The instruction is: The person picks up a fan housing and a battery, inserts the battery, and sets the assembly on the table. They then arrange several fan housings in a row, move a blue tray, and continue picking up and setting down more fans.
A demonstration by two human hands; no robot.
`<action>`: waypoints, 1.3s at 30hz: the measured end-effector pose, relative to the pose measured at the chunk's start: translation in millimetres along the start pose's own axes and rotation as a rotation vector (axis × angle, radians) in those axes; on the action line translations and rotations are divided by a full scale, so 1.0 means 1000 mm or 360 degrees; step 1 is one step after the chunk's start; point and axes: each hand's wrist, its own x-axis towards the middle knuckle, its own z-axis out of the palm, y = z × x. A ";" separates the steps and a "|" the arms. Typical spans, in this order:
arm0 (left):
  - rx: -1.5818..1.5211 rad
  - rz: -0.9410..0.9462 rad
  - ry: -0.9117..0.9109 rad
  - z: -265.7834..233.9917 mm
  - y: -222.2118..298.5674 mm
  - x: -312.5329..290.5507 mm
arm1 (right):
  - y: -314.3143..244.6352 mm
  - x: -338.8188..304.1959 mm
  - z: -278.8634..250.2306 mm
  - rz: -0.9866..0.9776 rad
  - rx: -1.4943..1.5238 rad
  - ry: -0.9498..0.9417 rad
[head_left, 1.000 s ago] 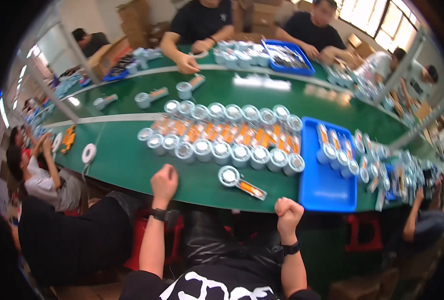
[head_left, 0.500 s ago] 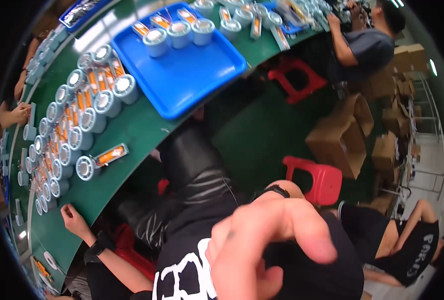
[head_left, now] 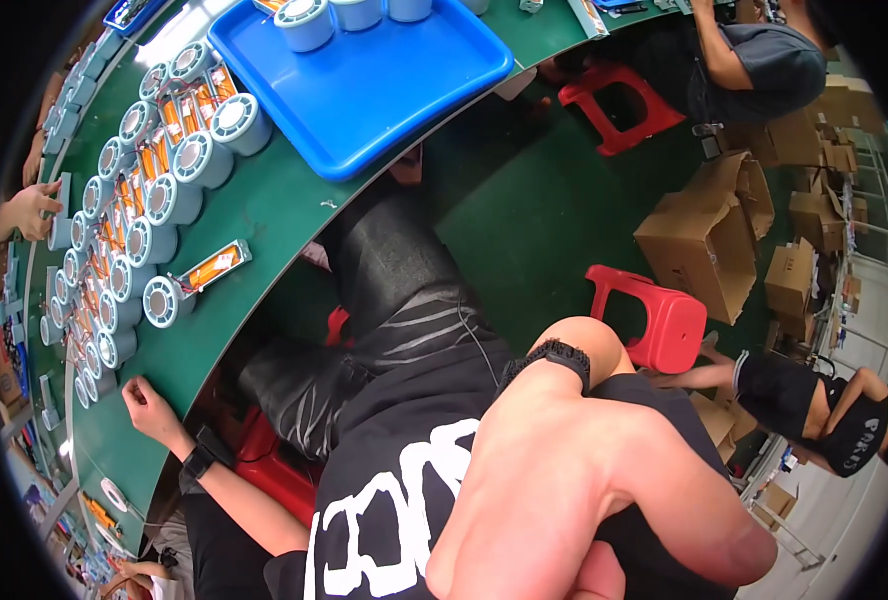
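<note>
My right hand (head_left: 584, 470), with a black band at the wrist, is raised close in front of my black shirt. Its thumb stretches out to the right and one finger curls under; the lower edge cuts off the rest, and nothing shows in it. My left hand (head_left: 152, 412), wearing a black watch, rests loosely closed on the green table (head_left: 264, 225) near its edge. Nothing visible is in its fingers. Nearest to it are rows of light-blue round housings (head_left: 176, 198) wired to orange-wrapped packs (head_left: 154, 155). One housing (head_left: 167, 300) with its own pack (head_left: 214, 268) lies apart.
A blue tray (head_left: 364, 95) holds several housings at its far end. Red stools (head_left: 669, 325) and an open cardboard box (head_left: 699, 250) stand on the floor to the right. Another person's hand (head_left: 32, 210) works across the table; a person (head_left: 764, 75) sits at the far right.
The view has shifted, so the table and tray sit higher in the picture. My right hand looks larger and its thumb reaches farther to the lower right. My left hand stays on the table.
</note>
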 end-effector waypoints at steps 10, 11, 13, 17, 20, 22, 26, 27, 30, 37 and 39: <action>-0.0043 -0.0048 -0.0039 -0.003 -0.007 -0.003 | -0.005 0.001 -0.010 0.0025 0.0086 -0.0052; -0.0056 -0.0054 -0.0036 -0.002 -0.008 -0.004 | -0.005 0.003 -0.008 0.0016 0.0077 -0.0050; -0.0053 -0.0077 -0.0064 -0.004 -0.007 -0.002 | -0.006 0.009 -0.004 0.0068 0.0126 0.0004; -0.0091 -0.0060 -0.0042 -0.004 0.000 0.000 | -0.002 0.016 -0.002 0.0166 0.0202 0.0084; -0.0118 -0.0047 -0.0005 -0.001 0.000 -0.001 | -0.001 0.013 -0.009 0.0165 0.0146 -0.0010; -0.0138 -0.0023 -0.0004 0.002 -0.002 -0.001 | -0.004 0.009 -0.014 0.0065 -0.0231 -0.0110; -0.0188 -0.0042 0.0008 0.002 -0.001 -0.002 | 0.002 0.010 -0.005 0.0231 0.0157 0.0020; -0.0202 -0.0043 0.0011 0.001 -0.001 -0.003 | 0.003 0.012 -0.003 0.0287 0.0293 0.0066; -0.0183 -0.0082 -0.0041 -0.006 -0.001 -0.004 | 0.007 0.020 -0.010 0.0216 0.0275 -0.0099; -0.0216 -0.0059 -0.0036 0.000 0.008 -0.007 | 0.013 0.024 -0.025 -0.0082 -0.0197 -0.0159; -0.0205 -0.0036 -0.0008 0.001 0.020 -0.003 | 0.011 0.022 -0.023 -0.0101 -0.0239 -0.0134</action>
